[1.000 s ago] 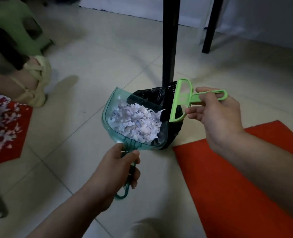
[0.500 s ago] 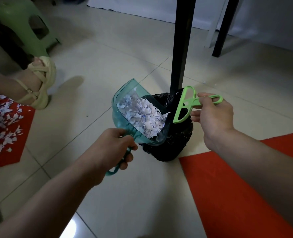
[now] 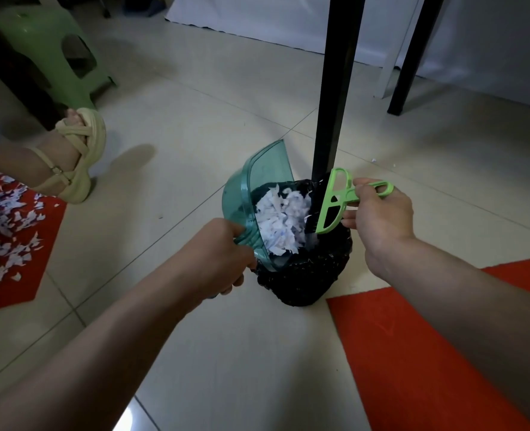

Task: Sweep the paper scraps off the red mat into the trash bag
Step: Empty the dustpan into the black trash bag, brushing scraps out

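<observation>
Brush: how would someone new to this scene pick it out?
Find the black table leg at mid-floor; the black trash bag sits at its foot. Over the bag's right edge the right hand holds the brush: bright green, unlike the teal see-through dustpan beside it.

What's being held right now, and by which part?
The left grip holds the dustpan at its handle end, which is mostly hidden. The right grip holds the brush by its green handle.
</observation>
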Motion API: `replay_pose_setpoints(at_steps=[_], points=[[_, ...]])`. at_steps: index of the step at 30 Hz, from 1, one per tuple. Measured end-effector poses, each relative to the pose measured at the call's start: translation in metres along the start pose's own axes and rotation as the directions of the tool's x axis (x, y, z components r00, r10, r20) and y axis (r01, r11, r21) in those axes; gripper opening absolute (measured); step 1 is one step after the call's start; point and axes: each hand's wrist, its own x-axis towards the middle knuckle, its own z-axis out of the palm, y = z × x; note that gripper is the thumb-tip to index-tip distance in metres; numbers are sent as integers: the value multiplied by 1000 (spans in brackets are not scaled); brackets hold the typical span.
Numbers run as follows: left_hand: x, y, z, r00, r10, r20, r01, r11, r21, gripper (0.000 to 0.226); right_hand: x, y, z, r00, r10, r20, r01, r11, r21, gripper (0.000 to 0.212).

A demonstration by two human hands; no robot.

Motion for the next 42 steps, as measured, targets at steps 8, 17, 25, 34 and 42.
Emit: replay_pose_setpoints(at_steps=[8,17,25,34,42], points=[[0,2,2,991,110,-78,-92,975,202,20,1,-1,4,1000,-2,0,2,999,-32,21],[-7,4,9,936,306,-175,-198,867,456,24,0,-6,5,1000,-17,7,18,996,-83,17],[-8,2,9,892,380,-245,-235,853,466,19,1,-4,-2,999,35,-13,-36,993,-113,20],[-22,7,30,879,422,-222,-298,849,436,18,0,0,11,980,191,45,-189,981,-40,17],[-22,3,27,900,368,-235,-247,873,420,19,-3,0,14,971,231,61,-227,971,-68,16]])
